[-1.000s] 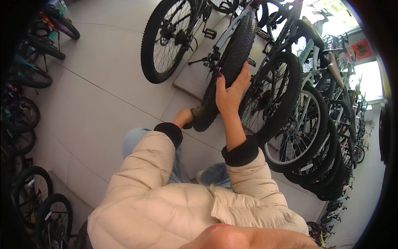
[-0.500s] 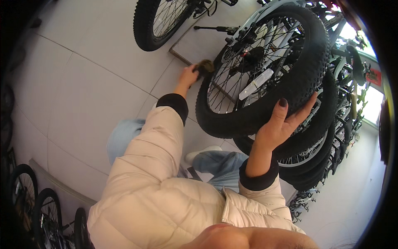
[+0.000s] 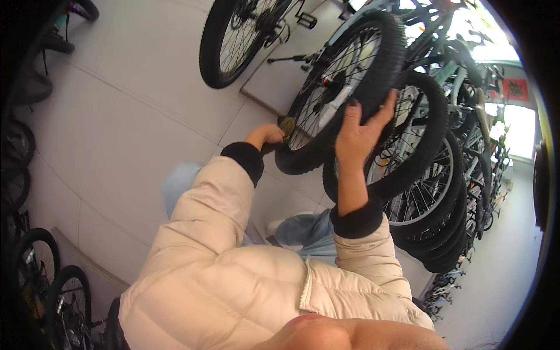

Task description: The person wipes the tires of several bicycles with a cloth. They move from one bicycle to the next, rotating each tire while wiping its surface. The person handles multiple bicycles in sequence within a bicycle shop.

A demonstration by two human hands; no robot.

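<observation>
My left hand [image 3: 270, 134] is closed around a bunched olive-brown rag [image 3: 286, 125], held against the left side of a bicycle's fat black tire [image 3: 303, 160]. Some of the rag hangs dark below my fingers; its full shape is hidden. My right hand [image 3: 360, 135] grips the same tire on its near right side, thumb on the sidewall and fingers spread over the knobby tread. Inside the tire, the wheel [image 3: 315, 118] shows black spokes and a pale reflector. The bicycle leans, its frame pale, and a black kickstand [image 3: 290, 59] sticks out to the left.
A row of parked bicycles [image 3: 434, 204] stretches along my right. Another bicycle wheel [image 3: 217, 70] stands ahead by a low platform edge [image 3: 256, 100]. More bicycles [image 3: 69, 303] line the left rim. Pale floor tiles [image 3: 134, 134] lie between.
The tire sits farther left in view and more upright. My left hand with the rag has come down and nearer along the tire; my right hand has shifted left and up with it.
</observation>
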